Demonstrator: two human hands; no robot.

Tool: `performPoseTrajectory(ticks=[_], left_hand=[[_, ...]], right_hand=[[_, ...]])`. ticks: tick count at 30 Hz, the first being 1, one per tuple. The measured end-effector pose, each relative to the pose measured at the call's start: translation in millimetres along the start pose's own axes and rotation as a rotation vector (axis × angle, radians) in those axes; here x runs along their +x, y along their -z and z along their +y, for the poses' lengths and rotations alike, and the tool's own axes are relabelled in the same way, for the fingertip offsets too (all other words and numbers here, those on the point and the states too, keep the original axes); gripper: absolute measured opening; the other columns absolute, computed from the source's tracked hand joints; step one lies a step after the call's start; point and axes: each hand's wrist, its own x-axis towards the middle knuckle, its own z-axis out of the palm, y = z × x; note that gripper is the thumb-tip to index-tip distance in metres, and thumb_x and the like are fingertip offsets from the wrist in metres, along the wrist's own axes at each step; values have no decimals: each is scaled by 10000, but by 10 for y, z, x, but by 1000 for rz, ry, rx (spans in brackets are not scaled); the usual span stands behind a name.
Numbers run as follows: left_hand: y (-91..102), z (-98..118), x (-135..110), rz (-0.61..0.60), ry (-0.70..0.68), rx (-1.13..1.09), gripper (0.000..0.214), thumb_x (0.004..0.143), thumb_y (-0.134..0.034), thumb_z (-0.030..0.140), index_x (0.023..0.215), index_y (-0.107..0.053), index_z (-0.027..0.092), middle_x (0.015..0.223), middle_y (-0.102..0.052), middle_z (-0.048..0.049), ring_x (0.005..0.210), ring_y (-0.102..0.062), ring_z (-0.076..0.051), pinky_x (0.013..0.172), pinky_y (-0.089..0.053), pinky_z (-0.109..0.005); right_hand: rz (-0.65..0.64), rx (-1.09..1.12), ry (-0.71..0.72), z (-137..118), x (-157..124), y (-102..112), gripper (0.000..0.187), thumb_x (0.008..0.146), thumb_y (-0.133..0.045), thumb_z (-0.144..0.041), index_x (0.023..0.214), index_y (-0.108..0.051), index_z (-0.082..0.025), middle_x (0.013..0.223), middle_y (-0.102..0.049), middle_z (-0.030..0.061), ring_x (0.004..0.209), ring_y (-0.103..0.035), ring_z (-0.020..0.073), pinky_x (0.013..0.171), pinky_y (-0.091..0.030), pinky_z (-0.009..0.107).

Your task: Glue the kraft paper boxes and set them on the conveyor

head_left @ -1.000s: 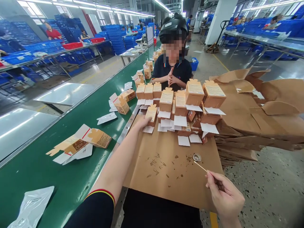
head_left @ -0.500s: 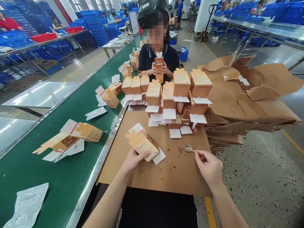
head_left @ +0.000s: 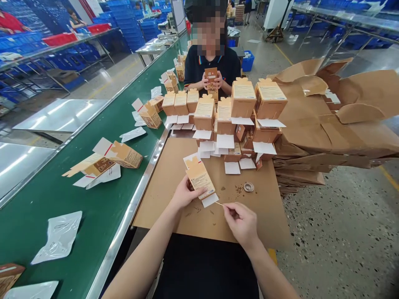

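My left hand [head_left: 184, 196] is closed around the lower end of a small carton [head_left: 199, 177], which tilts slightly in its grip, with a white paper slip [head_left: 210, 200] poking out at its foot. My right hand [head_left: 240, 222] pinches a thin wooden stick [head_left: 219, 204] between thumb and fingers, its tip just beside the slip. Both hands hover over a brown cardboard sheet [head_left: 162, 199] dotted with crumbs, and a small metal lid [head_left: 248, 187] lies on it. Stacked cartons [head_left: 204, 116] rise just beyond, flattened cardboard [head_left: 311, 133] sits to the right, a green conveyor belt [head_left: 77, 216] runs along the left, and a co-worker [head_left: 212, 62] opposite holds another carton [head_left: 211, 79].
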Motion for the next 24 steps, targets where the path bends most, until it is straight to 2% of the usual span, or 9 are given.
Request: performPoseTrajectory(ticks=[3, 7, 11, 15, 19, 24], left_hand=[[-13, 8, -2, -14, -25, 12, 829, 616, -1174, 550, 1238, -737, 218, 1327, -899, -182, 1276, -871, -446, 1136, -699, -624], [-33, 15, -25, -21, -41, 11, 840, 613, -1165, 549, 1248, -718, 230, 1324, -902, -171, 1278, -872, -444, 1129, -701, -625], [-100, -21, -134, -6, -76, 48, 839, 639, -1145, 498, 1315, -712, 256, 1350, -893, -153, 1302, -862, -438, 1148, -691, -630], [-180, -125, -305, 45, -154, 137, 765, 703, -1110, 432, 1360, -739, 312, 1386, -876, -133, 1333, -840, -440, 1158, -685, -638], [-206, -247, -395, 89, -200, 283, 638, 739, -1072, 390, 1313, -801, 319, 1332, -872, -134, 1310, -826, -464, 1158, -659, -657], [-286, -299, -385, 98, -239, 367, 571, 761, -1022, 341, 1293, -813, 321, 1279, -860, -123, 1264, -823, -446, 1121, -664, -618]], right_hand=[[-38, 10, 3, 21, -15, -241, 350, 1168, -679, -351, 897, -879, -253, 733, -793, 25, 594, -713, 147, 621, -632, 244], [-26, 10, 7, 122, 0, -262, 366, 1165, -667, -361, 883, -875, -254, 706, -768, 22, 578, -699, 148, 603, -628, 240], [38, 5, -7, 165, -39, -106, 330, 1156, -677, -340, 917, -885, -250, 771, -826, 47, 614, -734, 163, 626, -669, 256], [95, 1, -38, 135, -163, 157, 316, 1153, -709, -368, 919, -888, -254, 772, -829, 57, 611, -736, 174, 600, -675, 272], [126, 4, -70, 85, -300, 409, 279, 1138, -743, -340, 911, -880, -254, 749, -814, 39, 543, -701, 156, 562, -659, 269], [168, 35, -60, 6, -305, 448, 226, 1113, -786, -302, 916, -886, -254, 762, -827, 36, 532, -715, 160, 527, -635, 272]])
